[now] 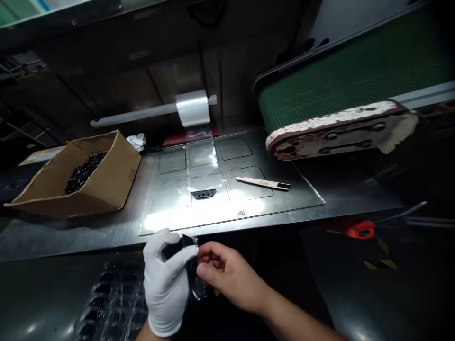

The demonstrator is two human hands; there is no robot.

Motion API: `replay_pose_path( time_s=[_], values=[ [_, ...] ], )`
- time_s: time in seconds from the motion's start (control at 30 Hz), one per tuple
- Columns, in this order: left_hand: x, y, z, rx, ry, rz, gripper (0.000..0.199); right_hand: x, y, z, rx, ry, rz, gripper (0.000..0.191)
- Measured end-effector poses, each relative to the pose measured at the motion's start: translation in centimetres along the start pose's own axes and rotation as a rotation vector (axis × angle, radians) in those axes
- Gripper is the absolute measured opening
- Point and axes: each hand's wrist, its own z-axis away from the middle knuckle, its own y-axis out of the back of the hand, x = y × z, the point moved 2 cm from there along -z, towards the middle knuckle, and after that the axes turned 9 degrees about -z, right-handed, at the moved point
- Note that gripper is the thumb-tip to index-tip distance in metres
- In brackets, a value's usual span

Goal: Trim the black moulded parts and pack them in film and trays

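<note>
White glove (pixel 166 282), black part (pixel 187 241)

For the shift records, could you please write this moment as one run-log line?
left hand: gloved, holding black part with clear film; right hand: bare, at film; sheet: black piece, tool marked A06; carton: small dark parts

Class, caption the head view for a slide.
Gloved left hand holds a glossy black piece, bare right hand alongside.

Head-worn camera: looks forward and down over workbench (pixel 132 219) from near side; left hand (pixel 166 277), right hand (pixel 231 274) close below.
</note>
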Motion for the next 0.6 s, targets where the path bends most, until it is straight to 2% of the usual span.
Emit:
replay_pose_path(
  time_s=[0.03,0.1,0.2,0.27,0.33,0.43,0.5,0.6],
  values=[
    [-0.5,0.1,1.0,-0.004,0.081,0.035,0.033,1.4,-1.1,-0.1,0.000,-0.063,-0.070,0.044],
    [-1.6,0.4,3.1,-0.078,0.305,0.140,0.027,3.6,-2.0,-0.3,0.035,-0.135,-0.072,0.043],
    [-2.6,1.2,6.3,-0.214,0.635,0.265,0.030,5.9,-1.8,-0.8,0.040,-0.155,0.184,0.036],
    [-3.4,1.3,8.4,-0.265,0.812,0.295,0.021,7.3,-1.9,-1.6,-0.036,-0.074,0.453,0.029],
    [-4.8,1.0,10.8,-0.290,0.993,0.340,0.009,8.8,-2.8,-2.6,-0.154,0.085,0.722,0.024],
    [-8.6,1.7,15.6,-0.256,1.259,0.367,0.021,11.3,-5.0,-3.3,-0.367,0.244,0.974,0.024],
    [-11.9,4.4,19.7,-0.170,1.429,0.306,0.025,13.0,-6.1,-3.6,-0.495,0.251,1.027,0.025],
    [-16.8,11.9,26.5,0.035,1.658,0.092,0.027,14.9,-5.8,-4.2,-0.590,0.211,1.065,0.027]
  ],
)
